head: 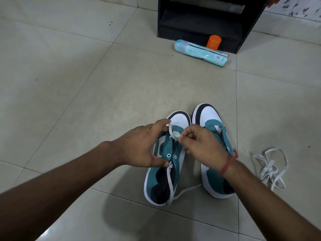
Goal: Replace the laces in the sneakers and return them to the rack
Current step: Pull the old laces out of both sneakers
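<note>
1. Left sneaker (165,164) and right sneaker (215,150): teal, white and black, standing side by side on the tiled floor (69,84), toes pointing toward the rack (205,20). Set upright and close to the person, their eyelet rows face up, which suits threading from above.

2. Left hand (140,145): cups the outer side of the left sneaker, thumb near a rear eyelet, forefinger curled at the toe end of the eyelet row and touching the lace. The hold probably steadies the shoe against the pull of lacing.

3. Right hand (203,145): fingers (187,134) pressed together in a pinch on the white lace (171,134) near the front eyelets, apparently drawing it through. A red thread band (229,162) circles this wrist.

4. The lace's free length trails back over the shoe's opening and onto the floor between the two heels, seemingly slack for later eyelets.

5. Spare lace (271,167): a loose white tangle on the floor just right of the right sneaker, apart from it; that shoe shows no lace, so its lacing is judged still to come.

6. The rack: a dark shelf unit at the far edge of the floor, well apart from the shoes. Before it lie a pale blue bottle (199,51) on its side and an orange cap-like object (213,42).
</note>
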